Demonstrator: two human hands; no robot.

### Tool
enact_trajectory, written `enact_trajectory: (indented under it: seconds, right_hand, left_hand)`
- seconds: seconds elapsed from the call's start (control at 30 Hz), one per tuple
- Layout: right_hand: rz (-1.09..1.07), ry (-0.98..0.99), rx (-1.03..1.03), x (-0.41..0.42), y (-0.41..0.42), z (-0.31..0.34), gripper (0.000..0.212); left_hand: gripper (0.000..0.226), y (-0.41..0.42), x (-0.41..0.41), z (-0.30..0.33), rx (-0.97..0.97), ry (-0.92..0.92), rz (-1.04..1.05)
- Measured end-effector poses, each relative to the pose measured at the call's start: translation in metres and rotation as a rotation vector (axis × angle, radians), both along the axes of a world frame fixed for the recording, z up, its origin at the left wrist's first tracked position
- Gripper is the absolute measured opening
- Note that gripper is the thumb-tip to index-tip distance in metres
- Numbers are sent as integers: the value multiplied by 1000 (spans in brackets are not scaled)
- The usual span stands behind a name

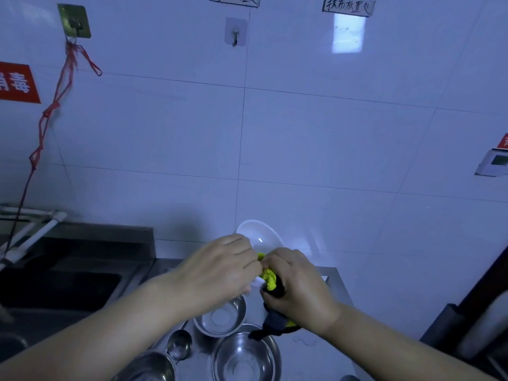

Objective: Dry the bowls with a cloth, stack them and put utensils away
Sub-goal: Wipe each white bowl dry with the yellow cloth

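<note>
White bowl held tilted above a steel counter — the left hand grips its near rim, fingers curled over the edge. Right hand clutches a bunched yellow and dark cloth against the bowl. Below, on the counter — three steel bowls and a ladle.

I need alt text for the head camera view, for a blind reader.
Two hands dry a white bowl held above a steel counter: the left hand holds it, the right hand grips a yellow cloth. Below stand three steel bowls and a ladle.
</note>
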State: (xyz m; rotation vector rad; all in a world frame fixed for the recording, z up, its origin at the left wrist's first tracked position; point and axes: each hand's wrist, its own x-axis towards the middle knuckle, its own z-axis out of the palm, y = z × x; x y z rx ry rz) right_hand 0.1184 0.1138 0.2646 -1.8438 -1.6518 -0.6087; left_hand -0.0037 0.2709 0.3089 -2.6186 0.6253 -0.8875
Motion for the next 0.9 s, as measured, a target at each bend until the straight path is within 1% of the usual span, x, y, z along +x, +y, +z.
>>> enact_trajectory:
  seconds: [0.1, 0.13, 0.2, 0.27, 0.3, 0.4, 0.43, 0.47, 0.5, 0.57, 0.63, 0.7, 0.73, 0.83, 0.9]
  right_hand:
    - [92, -256, -109, 14, -13, 9, 33]
    - [102, -310, -127, 18, -15, 12, 34]
    - [96, -366, -129, 22, -16, 17, 33]
    - [58, -358, -120, 19, -15, 15, 34]
    - [25, -312, -111, 14, -13, 12, 35]
    - [-124, -49, 0, -9, 3, -8, 38]
    - [-169, 16, 38, -15, 8, -13, 40]
    - [-190, 40, 55, -18, 11, -17, 39]
    - [-184, 27, 47, -17, 12, -19, 37]
    - [-129, -68, -28, -12, 5, -19, 36]
    - [-54, -193, -117, -6, -6, -17, 41]
    - [-32, -260, -195, -3, -12, -12, 48]
    - [-41, -279, -216, -2, -13, -10, 49]
    - [-101, -296, -201, -5, -13, -11, 30]
    - [-178, -208, -158, -11, -8, -17, 31]
  left_hand:
    - [13, 26, -2, 10, 19, 57, 18]
    - [8, 33, -1, 10, 34, 56, 8]
    - [15, 36, -1, 9, 51, 23, -15]
    - [19, 28, -1, 6, 47, -9, -40]
    - [19, 21, -2, 4, 36, -28, -44]
    - [22, 2, 2, -6, 9, -107, -66]
    - [22, -2, 5, -11, 0, -122, -79]
    - [21, -2, 7, -17, -9, -124, -96]
    - [20, 1, 8, -21, -17, -103, -110]
    - [14, 15, 5, -24, -22, -32, -123]
    - [11, 34, 3, -22, -18, 9, -114]
    - [8, 48, 4, -20, 6, 26, -123]
    - [11, 50, 5, -20, 12, 16, -142]
    - [24, 46, 10, -28, 20, -71, -193]
    - [26, 38, 19, -37, 4, -98, -198]
